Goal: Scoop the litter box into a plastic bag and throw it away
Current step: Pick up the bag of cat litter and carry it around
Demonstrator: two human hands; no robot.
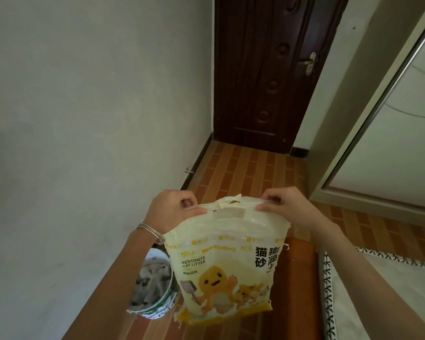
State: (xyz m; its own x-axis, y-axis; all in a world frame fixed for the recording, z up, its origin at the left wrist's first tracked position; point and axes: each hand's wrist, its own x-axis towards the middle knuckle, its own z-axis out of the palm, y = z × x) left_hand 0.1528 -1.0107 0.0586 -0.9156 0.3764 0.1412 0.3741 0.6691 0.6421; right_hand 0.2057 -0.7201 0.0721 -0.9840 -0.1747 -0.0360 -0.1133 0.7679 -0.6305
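At your far left the plain pale wall (84,119) fills the view, with a small metal doorstop (189,171) low on it near the dark skirting. Below your left forearm a round white-and-green tub (155,285) sits on the floor, tilted toward you and holding something grey that you cannot make out clearly. Your left hand (172,209), with thin metal bangles (151,232) on the wrist, has its fingers (189,203) curled closed, pinching the left top edge of the yellow bag (226,266) between thumb and knuckles.

The bag hangs in the air in front of you, upright, stretched between both hands. It is printed "BENTONITE CAT LITTER" with an orange cartoon creature and a small scoop picture; a cut-out handle slot shows just under its top edge. Whether anything is inside you cannot tell.

Your right hand (287,204) grips the right top edge the same way, fingers (272,200) closed tight on the plastic.

Under the bag runs the orange-brown tiled floor (243,173), leading to a dark wooden door (268,69) with a metal lever handle (309,63). To the right stands a pale sliding-door frame (368,123), and at lower right lies a white cloth with black stitched edging (328,290).
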